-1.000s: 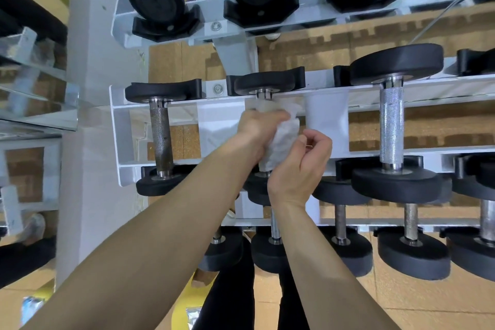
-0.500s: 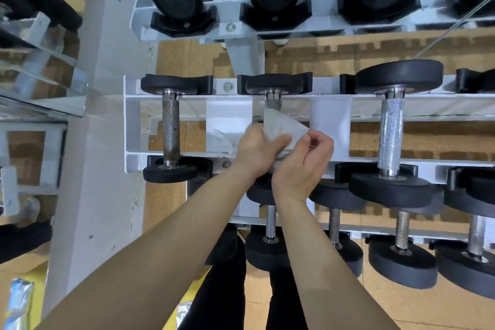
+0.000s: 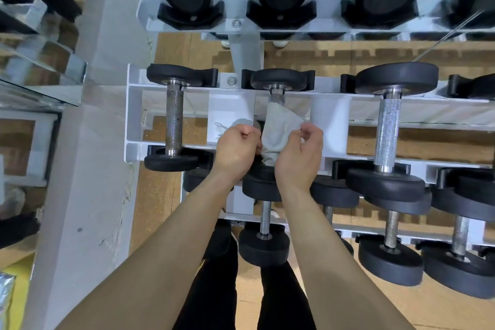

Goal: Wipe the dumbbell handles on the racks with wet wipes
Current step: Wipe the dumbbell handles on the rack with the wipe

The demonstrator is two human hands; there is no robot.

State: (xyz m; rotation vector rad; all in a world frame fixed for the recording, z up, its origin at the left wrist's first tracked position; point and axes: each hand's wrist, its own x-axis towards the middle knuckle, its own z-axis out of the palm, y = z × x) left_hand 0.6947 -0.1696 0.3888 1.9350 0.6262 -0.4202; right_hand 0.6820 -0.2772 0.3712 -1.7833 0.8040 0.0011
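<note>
A grey wet wipe (image 3: 278, 131) is wrapped around the handle of the middle dumbbell (image 3: 278, 80) on the rack's middle tier. My left hand (image 3: 235, 150) pinches the wipe's left side near the handle's lower end. My right hand (image 3: 300, 155) pinches the wipe's right edge between thumb and fingers. The bare knurled top of the handle (image 3: 277, 98) shows above the wipe. Its lower part is hidden by the wipe and my hands.
The white rack (image 3: 134, 115) carries more dumbbells: a dark-handled one (image 3: 174, 120) to the left, a shiny one (image 3: 388, 131) to the right, others on the tiers above and below. A grey pillar (image 3: 88, 169) stands at the left. My legs are below.
Both hands slid down the handle with the wipe, toward the near weight, baring more of the handle's top. The view moved in closer to the rack.
</note>
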